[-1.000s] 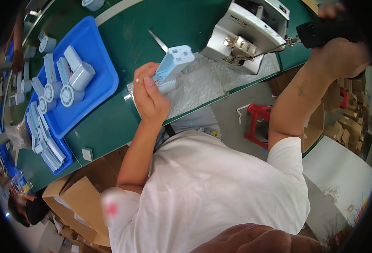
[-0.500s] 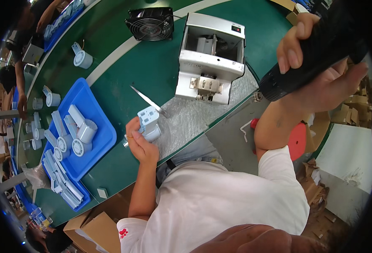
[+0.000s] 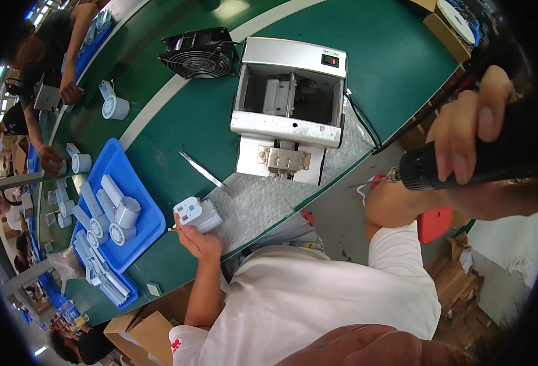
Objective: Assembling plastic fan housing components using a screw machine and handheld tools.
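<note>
One white machine (image 3: 290, 125) serves as the landmark. One black fan (image 3: 199, 58) stands just left of its far end; one pair of metal tweezers (image 3: 205, 172) lies to its left. Farther left, one large blue tray (image 3: 151, 222) holds perhaps four round-ended parts (image 3: 127, 213), though they overlap and the count is uncertain. One light-blue housing (image 3: 205, 218) is left of the machine and nearer the person, in the left hand (image 3: 198, 241), whose fingers grip its lower end. Right of the machine, the right hand (image 3: 464, 137) is wrapped around one black driver (image 3: 424, 165); the hands are well apart. The housing shows a rounded, flat end plate with several cutouts, beside a stout cylindrical section.
</note>
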Action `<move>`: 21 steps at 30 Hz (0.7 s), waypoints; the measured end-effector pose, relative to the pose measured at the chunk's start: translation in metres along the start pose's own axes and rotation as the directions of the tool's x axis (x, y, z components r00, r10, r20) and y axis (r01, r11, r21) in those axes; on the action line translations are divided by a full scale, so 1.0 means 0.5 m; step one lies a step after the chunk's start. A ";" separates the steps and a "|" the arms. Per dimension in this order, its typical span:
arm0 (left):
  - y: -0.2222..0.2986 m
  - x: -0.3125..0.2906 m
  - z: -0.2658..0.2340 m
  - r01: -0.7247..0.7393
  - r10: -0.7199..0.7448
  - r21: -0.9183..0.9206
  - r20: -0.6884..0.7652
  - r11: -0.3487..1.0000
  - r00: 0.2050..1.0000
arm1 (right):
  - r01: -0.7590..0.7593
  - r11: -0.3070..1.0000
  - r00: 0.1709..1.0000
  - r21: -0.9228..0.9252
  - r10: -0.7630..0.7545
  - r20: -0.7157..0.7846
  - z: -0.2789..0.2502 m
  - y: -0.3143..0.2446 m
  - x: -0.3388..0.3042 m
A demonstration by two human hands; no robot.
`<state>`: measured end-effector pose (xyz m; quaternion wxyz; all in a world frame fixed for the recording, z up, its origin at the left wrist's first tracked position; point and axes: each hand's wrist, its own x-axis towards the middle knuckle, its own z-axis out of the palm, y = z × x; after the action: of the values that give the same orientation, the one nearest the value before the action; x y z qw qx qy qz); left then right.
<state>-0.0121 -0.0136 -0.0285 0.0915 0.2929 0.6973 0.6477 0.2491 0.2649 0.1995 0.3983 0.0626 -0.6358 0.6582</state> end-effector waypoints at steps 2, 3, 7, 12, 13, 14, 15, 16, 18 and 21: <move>-0.002 0.001 -0.007 -0.024 0.025 -0.038 0.030 0.999 0.999 | 0.021 0.999 0.998 -0.036 -0.023 -0.059 -0.054 -0.020 -0.022; 0.000 0.003 -0.011 -0.017 0.018 -0.024 0.025 1.000 1.000 | 0.027 0.998 0.996 -0.052 -0.032 -0.089 -0.074 -0.012 -0.040; 0.013 0.012 -0.004 -0.082 0.078 0.062 0.071 0.995 0.994 | 0.036 0.993 0.973 -0.115 -0.061 -0.221 -0.106 0.030 -0.044; 0.031 0.013 0.000 -0.053 0.042 0.158 0.071 0.986 0.997 | -0.049 0.993 0.926 -0.108 0.005 -0.377 -0.232 0.040 -0.132; 0.023 0.013 -0.002 -0.068 0.059 0.154 0.063 0.986 0.996 | -0.067 0.991 0.921 -0.114 0.017 -0.389 -0.321 0.021 -0.171; 0.014 0.017 0.003 -0.097 0.088 0.108 0.086 0.989 0.992 | -0.076 0.990 0.911 -0.119 0.021 -0.411 -0.268 0.033 -0.107; 0.009 0.022 0.005 -0.125 0.117 0.065 0.114 0.990 0.987 | -0.085 0.988 0.902 -0.128 0.022 -0.431 -0.167 0.077 -0.108; 0.004 0.020 -0.001 -0.154 0.151 0.015 0.124 0.988 0.981 | -0.090 0.986 0.900 -0.141 0.020 -0.435 -0.121 0.086 -0.088; -0.014 -0.008 -0.016 -0.064 0.065 0.044 -0.028 0.997 0.997 | -0.085 0.980 0.899 -0.180 -0.003 -0.438 -0.142 0.080 -0.089; 0.003 0.014 0.007 -0.053 0.053 0.005 0.021 0.999 0.998 | -0.090 0.946 0.869 -0.313 -0.079 -0.489 0.067 0.124 0.004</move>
<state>-0.0155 -0.0070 -0.0258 0.0809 0.3184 0.6901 0.6449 0.1961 0.2442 0.1580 0.5505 -0.1763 -0.6123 0.5393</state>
